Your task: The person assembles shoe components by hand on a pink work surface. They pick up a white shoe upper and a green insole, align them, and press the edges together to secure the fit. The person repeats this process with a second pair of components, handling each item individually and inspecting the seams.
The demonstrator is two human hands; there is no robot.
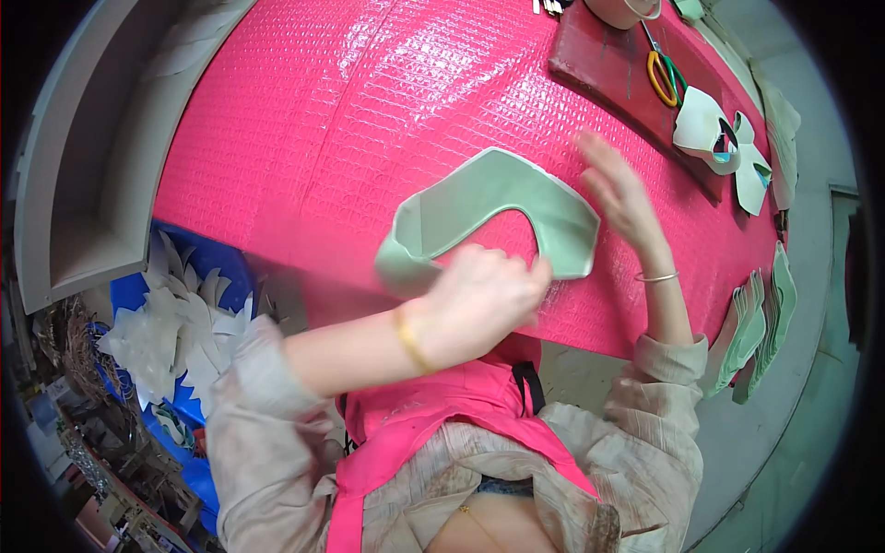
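A pale green shoe upper (498, 177), curved round a rounded opening, stands on the pink table covering in front of me. My left hand (489, 297) crosses its near side with the fingers curled closed. The thumb side lies by the edge of the opening; whatever is inside the fist is hidden. At the right end of the upper, my right hand (623, 195) is raised with its fingers stretched out and holds nothing. It is slightly blurred and appears apart from the upper. The upper's left end is smeared by motion.
A dark red board (590, 57) at the far right bears scissors (662, 78) with yellow and green handles, and a white piece (702, 127). Green pieces (742, 323) hang at the right edge. Left are a grey shelf box (88, 175) and a blue-lined bin with white scraps (171, 323).
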